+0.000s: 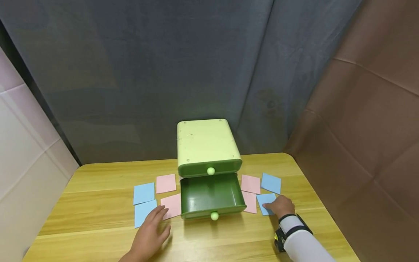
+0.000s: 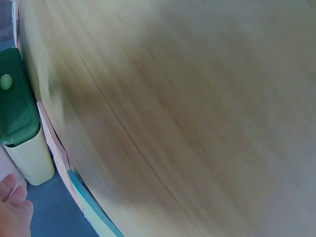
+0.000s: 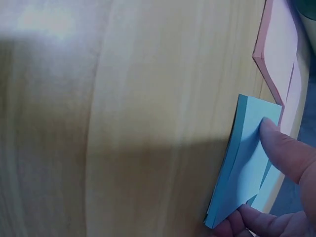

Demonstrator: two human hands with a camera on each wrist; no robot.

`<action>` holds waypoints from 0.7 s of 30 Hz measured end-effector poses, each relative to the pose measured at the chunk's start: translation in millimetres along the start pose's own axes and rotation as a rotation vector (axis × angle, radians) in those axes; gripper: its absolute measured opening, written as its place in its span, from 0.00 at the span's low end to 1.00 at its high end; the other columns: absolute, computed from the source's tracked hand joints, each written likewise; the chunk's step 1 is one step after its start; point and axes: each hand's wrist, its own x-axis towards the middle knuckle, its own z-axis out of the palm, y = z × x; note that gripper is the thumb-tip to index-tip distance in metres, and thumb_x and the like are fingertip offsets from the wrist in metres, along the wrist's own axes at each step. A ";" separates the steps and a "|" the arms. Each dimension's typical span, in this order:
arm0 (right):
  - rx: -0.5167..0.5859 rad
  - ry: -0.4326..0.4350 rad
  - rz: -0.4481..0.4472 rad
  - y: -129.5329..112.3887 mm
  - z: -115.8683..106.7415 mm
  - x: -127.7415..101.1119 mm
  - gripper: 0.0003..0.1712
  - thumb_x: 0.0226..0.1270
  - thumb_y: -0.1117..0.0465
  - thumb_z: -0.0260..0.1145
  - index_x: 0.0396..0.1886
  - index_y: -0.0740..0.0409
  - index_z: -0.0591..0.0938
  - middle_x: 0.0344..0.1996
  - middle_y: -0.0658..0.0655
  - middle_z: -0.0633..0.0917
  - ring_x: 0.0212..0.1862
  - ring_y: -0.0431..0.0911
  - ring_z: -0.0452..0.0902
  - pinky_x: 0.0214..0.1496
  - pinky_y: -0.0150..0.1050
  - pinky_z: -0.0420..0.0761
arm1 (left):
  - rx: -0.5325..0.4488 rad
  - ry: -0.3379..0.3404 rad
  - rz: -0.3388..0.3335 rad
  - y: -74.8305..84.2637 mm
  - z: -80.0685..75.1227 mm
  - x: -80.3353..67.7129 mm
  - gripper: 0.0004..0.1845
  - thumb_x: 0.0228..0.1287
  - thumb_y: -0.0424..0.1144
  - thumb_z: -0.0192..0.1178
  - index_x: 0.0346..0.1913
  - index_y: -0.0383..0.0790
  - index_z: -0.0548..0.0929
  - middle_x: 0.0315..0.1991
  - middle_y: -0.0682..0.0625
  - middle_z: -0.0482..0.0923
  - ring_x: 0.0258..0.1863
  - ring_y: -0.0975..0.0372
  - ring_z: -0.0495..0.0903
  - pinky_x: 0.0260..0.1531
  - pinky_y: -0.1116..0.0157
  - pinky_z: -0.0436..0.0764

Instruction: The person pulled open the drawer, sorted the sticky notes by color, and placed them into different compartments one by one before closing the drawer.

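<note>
Over there, the right hand (image 1: pixel 284 206) pinches the nearer right-side blue pad (image 1: pixel 266 202) between thumb and fingers; the left hand (image 1: pixel 148 233), fingers loosely spread, is near a pink pad (image 1: pixel 172 204).

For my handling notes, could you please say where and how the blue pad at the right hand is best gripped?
Probably the right edge of the blue pad, from the right, thumb on top: a pink pad sits close on its left, and its visible thickness suits a pinch.
</note>
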 end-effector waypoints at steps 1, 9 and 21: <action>-0.004 -0.006 -0.001 0.2 -0.4 0.3 0.23 0.53 0.52 0.75 0.23 0.72 0.81 0.20 0.61 0.78 0.27 0.53 0.72 0.27 0.43 0.73 | -0.002 -0.001 -0.003 0.1 -0.4 0.0 0.28 0.47 0.34 0.72 0.55 0.33 0.79 0.57 0.41 0.76 0.57 0.47 0.75 0.50 0.50 0.79; -0.027 -0.032 0.011 3.8 -3.1 2.9 0.28 0.52 0.52 0.75 0.31 0.77 0.81 0.26 0.66 0.82 0.30 0.55 0.76 0.32 0.48 0.78 | -0.007 0.021 0.002 -0.9 0.8 0.2 0.28 0.46 0.34 0.73 0.54 0.34 0.80 0.56 0.42 0.76 0.58 0.47 0.75 0.51 0.50 0.79; -0.013 -0.031 -0.002 5.4 -0.5 4.1 0.29 0.52 0.51 0.75 0.32 0.78 0.80 0.27 0.67 0.82 0.31 0.56 0.77 0.32 0.49 0.79 | -0.023 0.042 -0.007 0.3 1.2 -3.4 0.28 0.44 0.32 0.73 0.53 0.33 0.80 0.56 0.41 0.77 0.57 0.48 0.75 0.51 0.50 0.78</action>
